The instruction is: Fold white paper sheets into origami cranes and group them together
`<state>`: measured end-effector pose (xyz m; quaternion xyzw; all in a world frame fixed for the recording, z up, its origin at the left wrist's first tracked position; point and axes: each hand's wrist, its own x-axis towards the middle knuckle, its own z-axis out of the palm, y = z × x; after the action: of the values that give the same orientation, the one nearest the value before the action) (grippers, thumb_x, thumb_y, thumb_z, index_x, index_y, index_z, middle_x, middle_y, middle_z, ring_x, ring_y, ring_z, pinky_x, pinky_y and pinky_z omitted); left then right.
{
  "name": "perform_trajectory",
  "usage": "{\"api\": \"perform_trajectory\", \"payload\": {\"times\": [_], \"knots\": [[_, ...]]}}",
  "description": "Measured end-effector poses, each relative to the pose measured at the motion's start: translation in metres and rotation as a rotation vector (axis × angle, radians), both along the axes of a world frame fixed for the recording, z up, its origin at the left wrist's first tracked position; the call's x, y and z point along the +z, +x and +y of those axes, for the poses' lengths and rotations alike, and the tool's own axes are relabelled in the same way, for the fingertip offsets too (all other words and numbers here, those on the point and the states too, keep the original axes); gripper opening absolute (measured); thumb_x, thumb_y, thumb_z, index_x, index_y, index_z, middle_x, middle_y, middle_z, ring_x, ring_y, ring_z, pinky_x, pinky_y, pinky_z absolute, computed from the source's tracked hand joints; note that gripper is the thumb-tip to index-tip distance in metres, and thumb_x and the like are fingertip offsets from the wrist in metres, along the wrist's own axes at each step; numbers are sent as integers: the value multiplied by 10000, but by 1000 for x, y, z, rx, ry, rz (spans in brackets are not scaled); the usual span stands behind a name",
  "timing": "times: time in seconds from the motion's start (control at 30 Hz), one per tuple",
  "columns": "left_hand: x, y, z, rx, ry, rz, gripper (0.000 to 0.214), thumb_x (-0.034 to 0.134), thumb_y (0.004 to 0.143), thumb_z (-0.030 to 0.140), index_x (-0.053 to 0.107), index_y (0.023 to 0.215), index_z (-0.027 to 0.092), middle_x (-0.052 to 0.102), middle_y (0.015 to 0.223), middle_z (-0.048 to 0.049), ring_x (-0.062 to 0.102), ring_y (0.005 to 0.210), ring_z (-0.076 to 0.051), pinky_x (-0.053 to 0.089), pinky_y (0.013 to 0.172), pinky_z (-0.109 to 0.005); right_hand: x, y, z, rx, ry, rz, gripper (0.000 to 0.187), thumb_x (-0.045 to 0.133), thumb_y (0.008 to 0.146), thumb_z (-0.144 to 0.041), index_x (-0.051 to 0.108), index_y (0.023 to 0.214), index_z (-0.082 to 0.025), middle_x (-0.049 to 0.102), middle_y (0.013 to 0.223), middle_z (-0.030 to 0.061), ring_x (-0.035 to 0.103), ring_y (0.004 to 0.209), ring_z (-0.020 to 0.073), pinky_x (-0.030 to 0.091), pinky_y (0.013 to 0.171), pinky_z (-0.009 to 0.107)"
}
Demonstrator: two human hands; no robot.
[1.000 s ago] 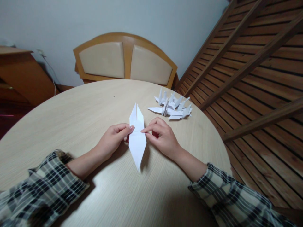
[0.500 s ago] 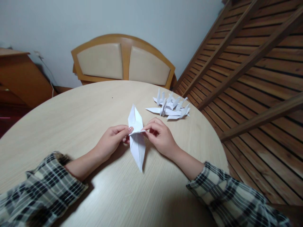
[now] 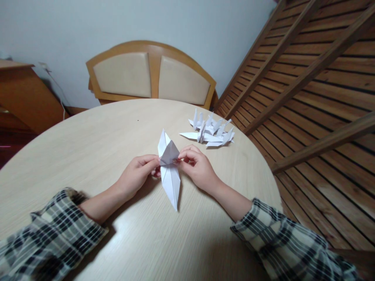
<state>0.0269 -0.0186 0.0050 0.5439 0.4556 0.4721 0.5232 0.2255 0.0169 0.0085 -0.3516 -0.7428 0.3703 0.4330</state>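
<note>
A white folded paper piece (image 3: 170,175), long and pointed at both ends, lies on the round wooden table (image 3: 88,136) between my hands. My left hand (image 3: 138,174) pinches its left side at the middle. My right hand (image 3: 197,167) pinches the right side and holds up a triangular flap of the paper. Both hands have their fingers closed on the paper. Plaid sleeves cover both forearms.
Several finished white paper cranes (image 3: 210,132) lie in a pile on the table at the far right. A wooden chair with padded back (image 3: 150,74) stands behind the table. Wooden slats (image 3: 316,78) run along the right, past the table's edge.
The flat paper has had a flap lifted at its middle. That flap now stands up as a triangle between my fingers. Both hands stayed in place.
</note>
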Motion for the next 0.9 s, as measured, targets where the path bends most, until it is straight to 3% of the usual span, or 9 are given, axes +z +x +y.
{"api": "perform_trajectory", "payload": {"times": [0.1,0.2,0.33,0.43,0.6,0.73,0.9], "knots": [[0,0,0,1,3,-2,235,673,786,378,710,658,184,588,591,2,482,568,-129,370,566,-263,-4,-2,1,21,-70,57,94,730,839,-247,659,796,-203,630,991,39,607,947,157,514,804,309],[-1,0,0,1,12,3,234,668,787,369,706,652,182,589,592,-1,484,572,-131,374,571,-266,-6,-4,1,75,-213,134,165,726,834,-319,619,796,-199,650,1001,42,619,859,140,518,714,281],[-1,-1,-1,2,24,10,233,663,793,369,710,669,178,595,604,-4,486,579,-133,380,573,-267,-3,-5,-3,123,-390,153,254,728,827,-417,594,838,-202,614,747,-23,550,602,95,443,544,229],[0,-1,-1,-5,28,12,244,673,795,389,708,681,176,592,608,-2,486,579,-133,382,568,-264,0,-5,-5,120,-442,156,312,741,809,-473,594,828,-199,579,647,-46,522,537,89,398,489,215],[2,0,-1,-13,50,38,261,673,793,408,686,666,180,562,597,7,481,573,-132,387,556,-260,0,-4,-5,108,-409,140,312,751,790,-473,617,807,-192,596,665,-32,524,546,95,386,489,225],[0,-1,-1,-4,53,68,268,658,805,407,678,664,180,551,597,10,484,570,-133,386,552,-260,0,-4,-5,74,-290,101,250,724,817,-421,634,796,-188,628,724,-12,542,636,113,433,589,253],[-1,-2,-1,-4,52,80,266,647,811,397,689,671,175,572,613,4,503,589,-134,395,572,-258,-2,-5,-4,67,-253,106,219,702,827,-393,623,802,-190,637,770,-3,556,691,124,441,652,272]]}}
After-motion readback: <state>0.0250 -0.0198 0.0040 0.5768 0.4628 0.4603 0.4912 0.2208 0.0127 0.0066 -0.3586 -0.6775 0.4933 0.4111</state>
